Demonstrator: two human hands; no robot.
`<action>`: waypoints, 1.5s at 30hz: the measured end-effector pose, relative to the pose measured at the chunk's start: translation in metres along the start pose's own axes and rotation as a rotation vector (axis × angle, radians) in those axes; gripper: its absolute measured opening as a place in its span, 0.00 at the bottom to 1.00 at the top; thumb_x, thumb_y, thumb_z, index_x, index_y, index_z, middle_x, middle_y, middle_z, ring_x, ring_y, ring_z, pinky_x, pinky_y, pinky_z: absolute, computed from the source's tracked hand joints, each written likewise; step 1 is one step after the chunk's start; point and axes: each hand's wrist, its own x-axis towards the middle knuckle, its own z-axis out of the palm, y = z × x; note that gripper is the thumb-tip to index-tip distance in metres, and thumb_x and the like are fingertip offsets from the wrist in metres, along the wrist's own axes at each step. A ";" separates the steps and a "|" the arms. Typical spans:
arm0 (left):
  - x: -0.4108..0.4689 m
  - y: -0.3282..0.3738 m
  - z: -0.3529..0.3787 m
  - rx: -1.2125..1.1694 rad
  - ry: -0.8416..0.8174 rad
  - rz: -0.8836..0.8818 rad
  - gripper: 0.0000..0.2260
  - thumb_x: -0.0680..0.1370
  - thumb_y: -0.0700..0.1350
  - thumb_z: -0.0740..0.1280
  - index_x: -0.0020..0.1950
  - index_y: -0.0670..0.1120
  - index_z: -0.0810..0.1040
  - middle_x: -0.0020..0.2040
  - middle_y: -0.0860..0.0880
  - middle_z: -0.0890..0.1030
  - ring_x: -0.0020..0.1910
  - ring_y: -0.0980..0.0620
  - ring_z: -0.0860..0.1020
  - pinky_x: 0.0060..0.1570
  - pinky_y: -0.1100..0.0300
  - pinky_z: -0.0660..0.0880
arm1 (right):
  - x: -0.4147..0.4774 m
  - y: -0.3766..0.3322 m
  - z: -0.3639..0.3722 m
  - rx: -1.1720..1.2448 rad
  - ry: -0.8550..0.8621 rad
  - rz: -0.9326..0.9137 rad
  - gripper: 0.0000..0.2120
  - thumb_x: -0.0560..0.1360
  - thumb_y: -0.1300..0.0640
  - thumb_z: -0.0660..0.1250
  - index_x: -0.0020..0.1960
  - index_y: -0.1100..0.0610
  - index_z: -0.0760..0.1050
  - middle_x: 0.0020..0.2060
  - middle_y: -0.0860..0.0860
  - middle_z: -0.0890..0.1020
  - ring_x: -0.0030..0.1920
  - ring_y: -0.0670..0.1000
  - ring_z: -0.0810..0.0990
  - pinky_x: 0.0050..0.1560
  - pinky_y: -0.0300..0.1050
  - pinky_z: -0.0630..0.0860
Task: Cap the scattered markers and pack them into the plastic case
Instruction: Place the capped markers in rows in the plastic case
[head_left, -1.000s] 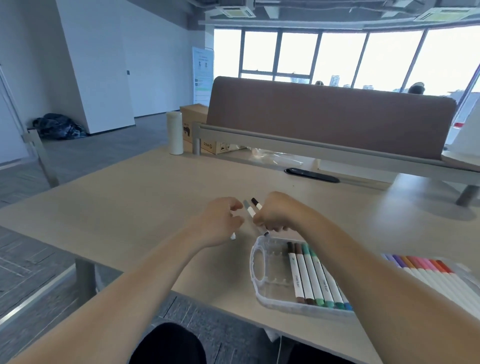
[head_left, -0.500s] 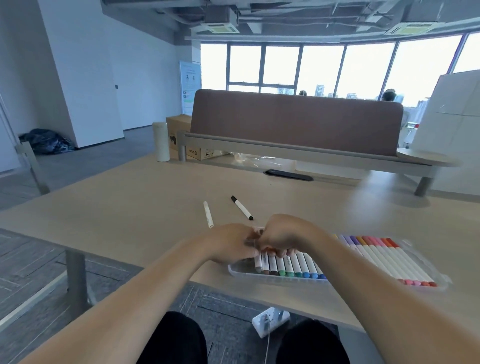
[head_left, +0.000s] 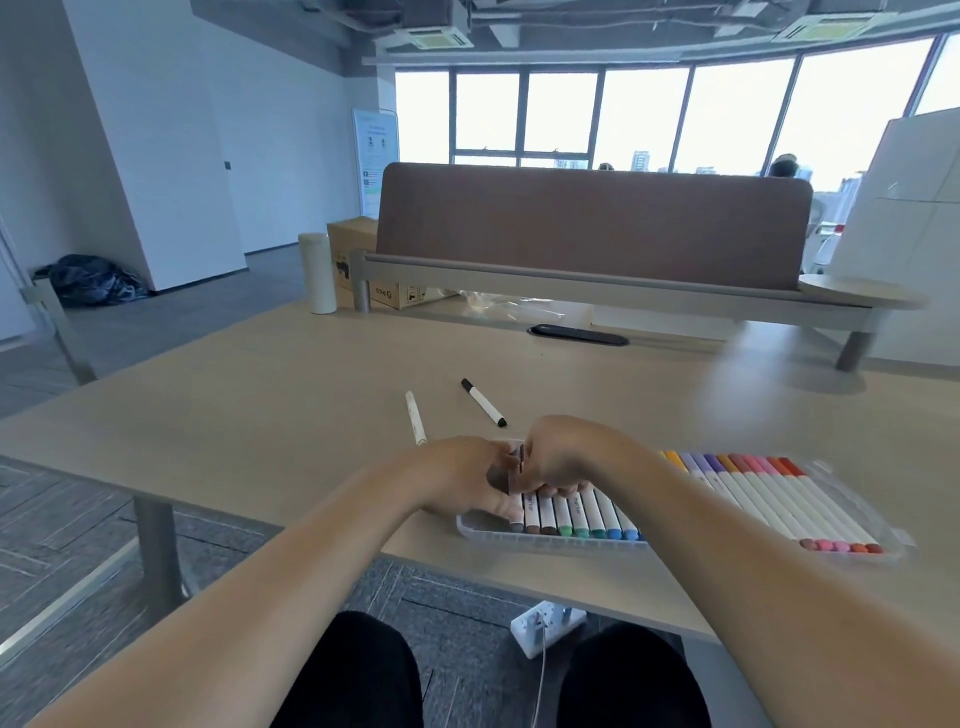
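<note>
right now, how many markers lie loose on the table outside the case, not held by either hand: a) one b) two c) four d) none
b: two lie loose on the table, a white marker and a black-capped marker, both beyond the plastic case and touched by neither hand.

Hands: two, your left hand (head_left: 467, 480) and right hand (head_left: 563, 457).
Held between them: one grey marker (head_left: 500, 477).
Loose on the counter (head_left: 260, 415): two, a white-capped marker (head_left: 415, 423) and a black-capped marker (head_left: 483, 402).
Plastic case (head_left: 493, 535): one, open in two halves.
Left-half markers (head_left: 571, 512): eight coloured ends show before your right arm cuts the row off.
Right-half markers (head_left: 779, 499): about a dozen; blur prevents an exact count.
</note>
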 end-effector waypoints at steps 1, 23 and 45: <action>0.002 -0.001 0.001 -0.033 0.010 -0.003 0.29 0.69 0.61 0.72 0.68 0.54 0.73 0.62 0.55 0.80 0.59 0.51 0.78 0.61 0.50 0.74 | 0.000 -0.001 0.000 -0.022 0.000 -0.003 0.13 0.77 0.52 0.69 0.36 0.57 0.75 0.29 0.49 0.77 0.28 0.48 0.73 0.31 0.39 0.71; -0.006 -0.093 -0.040 -0.296 0.527 -0.328 0.12 0.79 0.38 0.60 0.59 0.42 0.79 0.55 0.45 0.81 0.50 0.48 0.77 0.46 0.59 0.70 | 0.111 -0.099 0.000 0.004 0.287 -0.055 0.15 0.73 0.50 0.73 0.34 0.55 0.73 0.34 0.51 0.75 0.42 0.56 0.78 0.43 0.45 0.74; -0.007 0.003 -0.018 -0.112 0.140 -0.104 0.16 0.78 0.47 0.62 0.65 0.52 0.72 0.59 0.47 0.80 0.50 0.50 0.81 0.49 0.56 0.75 | -0.011 -0.014 -0.014 0.278 -0.017 0.031 0.09 0.72 0.59 0.63 0.33 0.56 0.73 0.27 0.53 0.72 0.24 0.49 0.63 0.27 0.39 0.55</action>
